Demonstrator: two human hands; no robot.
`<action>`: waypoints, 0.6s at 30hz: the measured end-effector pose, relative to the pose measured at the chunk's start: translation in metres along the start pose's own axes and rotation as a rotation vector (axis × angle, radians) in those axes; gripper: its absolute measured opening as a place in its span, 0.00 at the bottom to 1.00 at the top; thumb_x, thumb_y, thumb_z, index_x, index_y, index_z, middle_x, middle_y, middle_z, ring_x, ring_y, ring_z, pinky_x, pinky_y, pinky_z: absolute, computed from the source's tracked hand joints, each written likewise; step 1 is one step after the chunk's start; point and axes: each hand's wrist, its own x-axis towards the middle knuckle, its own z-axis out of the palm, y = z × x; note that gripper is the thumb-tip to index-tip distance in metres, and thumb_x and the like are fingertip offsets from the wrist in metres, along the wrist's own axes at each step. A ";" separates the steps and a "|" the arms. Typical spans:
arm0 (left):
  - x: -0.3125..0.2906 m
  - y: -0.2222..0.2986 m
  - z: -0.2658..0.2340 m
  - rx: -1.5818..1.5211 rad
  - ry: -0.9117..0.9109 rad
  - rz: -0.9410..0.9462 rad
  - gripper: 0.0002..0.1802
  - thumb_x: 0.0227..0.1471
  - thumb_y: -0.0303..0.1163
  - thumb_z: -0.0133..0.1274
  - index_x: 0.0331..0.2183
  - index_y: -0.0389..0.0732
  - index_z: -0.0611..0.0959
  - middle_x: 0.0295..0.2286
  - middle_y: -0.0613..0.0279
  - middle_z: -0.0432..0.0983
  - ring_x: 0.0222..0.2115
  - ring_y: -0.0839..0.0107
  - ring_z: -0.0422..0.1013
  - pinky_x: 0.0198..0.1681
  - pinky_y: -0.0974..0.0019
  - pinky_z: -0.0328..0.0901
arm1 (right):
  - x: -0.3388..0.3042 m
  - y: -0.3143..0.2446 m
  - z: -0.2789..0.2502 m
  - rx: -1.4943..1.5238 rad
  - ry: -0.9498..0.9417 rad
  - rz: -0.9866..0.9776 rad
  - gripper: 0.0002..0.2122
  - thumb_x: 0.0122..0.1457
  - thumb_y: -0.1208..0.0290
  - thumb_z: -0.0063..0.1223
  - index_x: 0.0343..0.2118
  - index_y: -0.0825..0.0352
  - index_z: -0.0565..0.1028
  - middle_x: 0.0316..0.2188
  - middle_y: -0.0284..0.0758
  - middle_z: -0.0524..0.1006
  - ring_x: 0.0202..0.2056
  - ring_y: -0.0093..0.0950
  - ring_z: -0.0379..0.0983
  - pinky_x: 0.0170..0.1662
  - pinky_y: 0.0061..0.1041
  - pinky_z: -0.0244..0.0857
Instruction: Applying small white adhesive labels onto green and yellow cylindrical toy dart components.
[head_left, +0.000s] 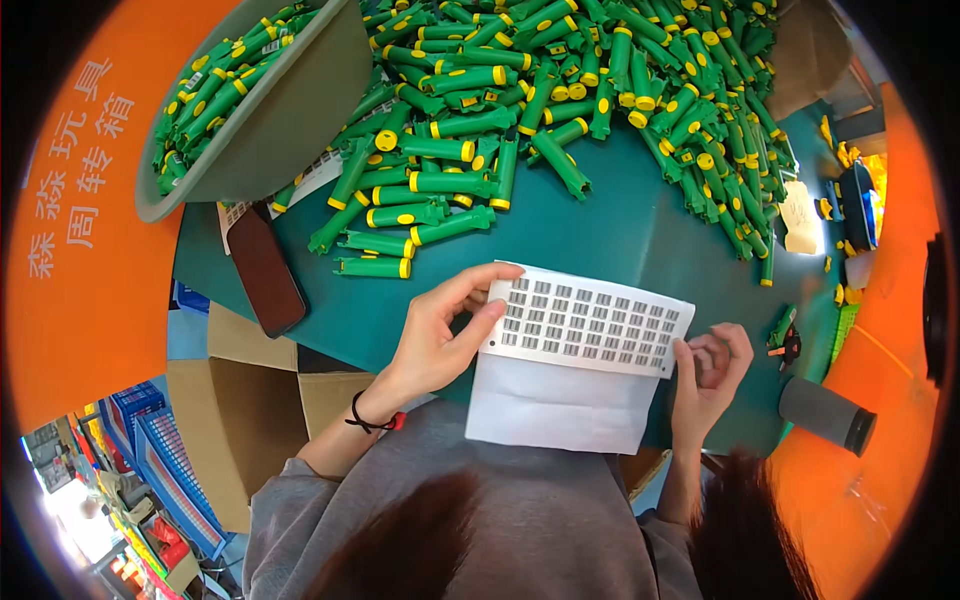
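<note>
A white sheet of stickers [590, 325], printed with rows of small dark rectangles, is held over the table's near edge. Its lower part is a blank white flap [560, 405] that hangs toward my lap. My left hand [445, 330] pinches the sheet's left end between thumb and fingers. At the opposite end is my right hand [710, 375], thumb tip at the sheet's edge and the other fingers loosely bent, apart from the thumb. Beyond the sheet lie many green plastic tubes with yellow ends [450, 183], heaped on the green table [620, 230].
A grey-green basin [290, 120] full of the same tubes stands tilted at the far left. Near it lies a dark red phone [265, 270]. An open cardboard box [235, 410] is below left. A grey cylinder [825, 415] and keys [788, 345] are at right.
</note>
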 end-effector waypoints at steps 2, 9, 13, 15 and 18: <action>0.000 0.004 0.003 0.018 0.043 0.002 0.19 0.59 0.17 0.51 0.53 0.33 0.76 0.42 0.62 0.77 0.40 0.80 0.73 0.44 0.74 0.68 | 0.000 -0.003 0.001 -0.030 -0.033 0.015 0.19 0.58 0.88 0.54 0.52 0.70 0.67 0.47 0.35 0.70 0.43 0.20 0.70 0.47 0.17 0.65; -0.003 -0.001 0.008 0.056 0.073 0.028 0.22 0.56 0.19 0.58 0.53 0.32 0.77 0.43 0.60 0.79 0.42 0.77 0.74 0.46 0.72 0.69 | 0.009 0.003 0.002 0.266 -0.150 0.280 0.18 0.58 0.87 0.55 0.51 0.71 0.68 0.43 0.35 0.76 0.45 0.21 0.73 0.50 0.17 0.66; -0.007 0.005 0.006 0.124 0.109 0.043 0.21 0.52 0.21 0.62 0.50 0.34 0.82 0.38 0.59 0.83 0.38 0.78 0.76 0.44 0.73 0.71 | 0.012 0.006 -0.011 0.294 -0.147 0.296 0.20 0.58 0.87 0.55 0.54 0.74 0.70 0.41 0.36 0.79 0.41 0.20 0.75 0.47 0.17 0.69; -0.007 0.011 0.004 0.209 0.130 0.118 0.19 0.51 0.22 0.64 0.46 0.35 0.84 0.36 0.59 0.84 0.36 0.78 0.77 0.42 0.73 0.71 | 0.014 0.001 -0.009 0.328 -0.132 0.326 0.19 0.57 0.86 0.56 0.53 0.75 0.72 0.40 0.36 0.80 0.39 0.18 0.76 0.46 0.17 0.69; -0.004 0.013 -0.001 0.290 0.083 0.078 0.17 0.51 0.22 0.64 0.45 0.34 0.85 0.35 0.58 0.84 0.36 0.77 0.78 0.40 0.73 0.72 | 0.018 0.003 -0.015 0.269 -0.181 0.344 0.17 0.57 0.86 0.57 0.51 0.75 0.74 0.40 0.36 0.80 0.39 0.18 0.76 0.46 0.16 0.69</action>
